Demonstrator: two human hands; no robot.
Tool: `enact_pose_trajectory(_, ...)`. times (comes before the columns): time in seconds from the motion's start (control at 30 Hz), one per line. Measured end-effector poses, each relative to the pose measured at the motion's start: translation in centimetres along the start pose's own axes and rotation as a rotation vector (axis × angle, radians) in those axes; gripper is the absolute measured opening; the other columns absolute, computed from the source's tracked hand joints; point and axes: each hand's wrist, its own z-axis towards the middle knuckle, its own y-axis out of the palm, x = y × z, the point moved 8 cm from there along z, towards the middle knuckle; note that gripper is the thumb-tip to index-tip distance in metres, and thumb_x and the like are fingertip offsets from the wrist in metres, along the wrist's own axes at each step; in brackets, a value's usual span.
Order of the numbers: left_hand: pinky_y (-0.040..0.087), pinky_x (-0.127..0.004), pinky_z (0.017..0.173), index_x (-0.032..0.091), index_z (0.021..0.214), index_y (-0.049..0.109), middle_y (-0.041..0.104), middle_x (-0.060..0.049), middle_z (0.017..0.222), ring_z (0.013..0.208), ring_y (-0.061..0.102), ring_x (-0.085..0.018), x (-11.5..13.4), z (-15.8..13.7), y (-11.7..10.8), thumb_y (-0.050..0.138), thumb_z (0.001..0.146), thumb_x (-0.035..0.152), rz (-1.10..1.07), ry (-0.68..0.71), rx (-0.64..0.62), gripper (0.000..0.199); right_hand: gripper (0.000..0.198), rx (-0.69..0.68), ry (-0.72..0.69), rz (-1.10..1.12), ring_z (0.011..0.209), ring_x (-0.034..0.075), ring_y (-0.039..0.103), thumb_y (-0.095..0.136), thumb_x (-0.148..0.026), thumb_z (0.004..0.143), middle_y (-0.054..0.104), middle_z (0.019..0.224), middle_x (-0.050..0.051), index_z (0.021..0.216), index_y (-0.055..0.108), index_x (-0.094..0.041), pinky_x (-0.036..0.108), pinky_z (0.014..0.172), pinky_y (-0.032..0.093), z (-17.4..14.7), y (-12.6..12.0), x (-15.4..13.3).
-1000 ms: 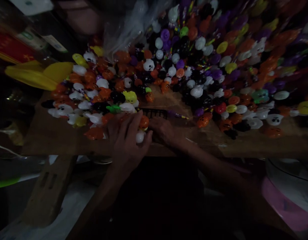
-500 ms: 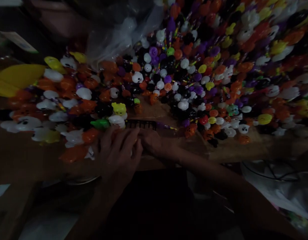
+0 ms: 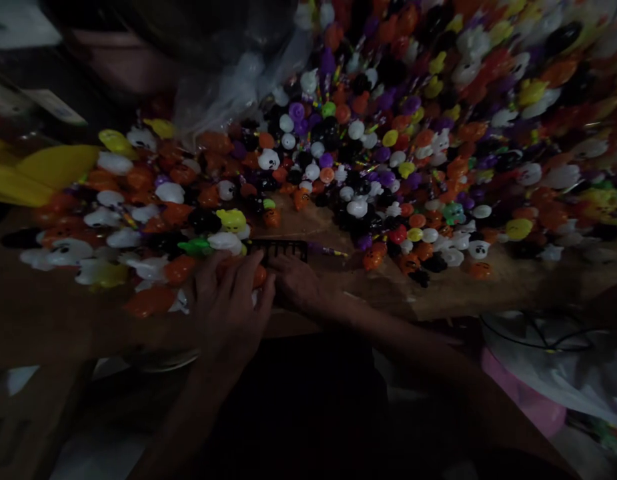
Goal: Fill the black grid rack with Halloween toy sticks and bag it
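Note:
My left hand (image 3: 228, 300) lies over small plastic toy heads at the table's front edge, its fingers spread and slightly bent. An orange toy head (image 3: 259, 276) shows between its thumb and forefinger. Close beside it, my right hand (image 3: 297, 285) is closed, with its fingertips hidden; what they hold cannot be made out. Just beyond both hands lies a black slotted rack (image 3: 283, 250). A purple pen-like stick (image 3: 328, 251) extends from the rack's right end. Near my left fingertips are a white toy head (image 3: 225, 243), a yellow one (image 3: 231, 220) and a green one (image 3: 195, 247).
A large heap of toy-topped sticks (image 3: 418, 140) covers the back and right of the wooden table (image 3: 328, 223). Another pile (image 3: 123, 237) lies to the left, beside a yellow object (image 3: 53, 170). Clear plastic bags (image 3: 238, 87) stand behind. A pink tub (image 3: 525, 393) is below right.
My left hand has shifted slightly left and away from the right hand, so the orange toy head between its fingers shows more. The view has turned a little to the right.

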Motion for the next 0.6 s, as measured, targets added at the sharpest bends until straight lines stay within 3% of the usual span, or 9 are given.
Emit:
enact_pose_trajectory(0.07, 0.045, -0.052, 0.1, 0.02, 0.128, 0.065, 0.076, -0.011, 0.11, 0.119, 0.06, -0.038, -0.3, 0.0, -0.1, 0.069, 0.092, 0.024, -0.019, 0.002, -0.018, 0.037, 0.021, 0.081, -0.026, 0.073, 0.105, 0.023, 0.063, 0.059, -0.022, 0.1, 0.069, 0.115, 0.014, 0.117, 0.067, -0.012, 0.036, 0.093, 0.052, -1.0, -1.3, -0.4)
enact_pose_trajectory(0.17, 0.045, -0.052, 0.101, 0.024, 0.126, 0.066, 0.076, -0.01, 0.11, 0.121, 0.06, -0.038, -0.9, -0.3, -0.4, 0.068, 0.092, 0.024, -0.058, -0.013, -0.048, 0.034, 0.026, 0.238, -0.014, 0.142, 0.101, 0.018, 0.064, 0.048, -0.015, 0.103, 0.069, 0.117, 0.012, 0.123, 0.064, -0.014, 0.029, 0.087, 0.052, -3.3, -5.2, 0.7)
enact_pose_trajectory(0.27, 0.045, -0.053, 0.102, 0.025, 0.126, 0.066, 0.076, -0.01, 0.111, 0.121, 0.061, -0.037, -1.3, -0.8, -0.5, 0.067, 0.093, 0.024, -0.066, -0.037, -0.076, 0.033, 0.02, 0.298, 0.243, -0.074, 0.083, 0.018, 0.063, 0.05, -0.016, 0.1, 0.069, 0.1, 0.009, 0.106, 0.068, -0.017, 0.027, 0.069, 0.047, -4.4, -9.6, 4.8)
enact_pose_trajectory(0.37, 0.043, -0.053, 0.102, 0.024, 0.133, 0.064, 0.076, -0.01, 0.112, 0.121, 0.062, -0.037, -0.8, -1.0, -0.5, 0.064, 0.094, 0.023, -0.024, 0.005, -0.061, 0.039, 0.023, 0.277, 0.493, -0.338, 0.081, 0.021, 0.063, 0.049, -0.012, 0.096, 0.069, 0.11, 0.015, 0.105, 0.07, -0.016, 0.029, 0.061, 0.041, -3.0, -12.7, 8.5)
enact_pose_trajectory(0.5, 0.043, -0.053, 0.101, 0.021, 0.125, 0.066, 0.077, -0.011, 0.109, 0.117, 0.063, -0.037, -0.4, -1.1, -0.1, 0.064, 0.093, 0.021, 0.039, 0.101, -0.036, 0.032, 0.03, 0.275, 0.554, -0.451, 0.089, 0.027, 0.065, 0.044, -0.006, 0.094, 0.069, 0.117, 0.023, 0.106, 0.071, -0.013, 0.036, 0.068, 0.047, 0.6, -14.4, 10.0)
enact_pose_trajectory(0.6, 0.045, -0.052, 0.102, 0.021, 0.127, 0.064, 0.077, -0.009, 0.112, 0.118, 0.062, -0.036, -1.3, -1.6, 0.1, 0.067, 0.092, 0.024, 0.008, 0.121, -0.055, 0.035, 0.029, 0.374, 0.592, -0.537, 0.103, 0.032, 0.064, 0.046, -0.008, 0.096, 0.07, 0.11, 0.022, 0.104, 0.072, -0.013, 0.042, 0.084, 0.048, 0.5, -17.3, 11.5)
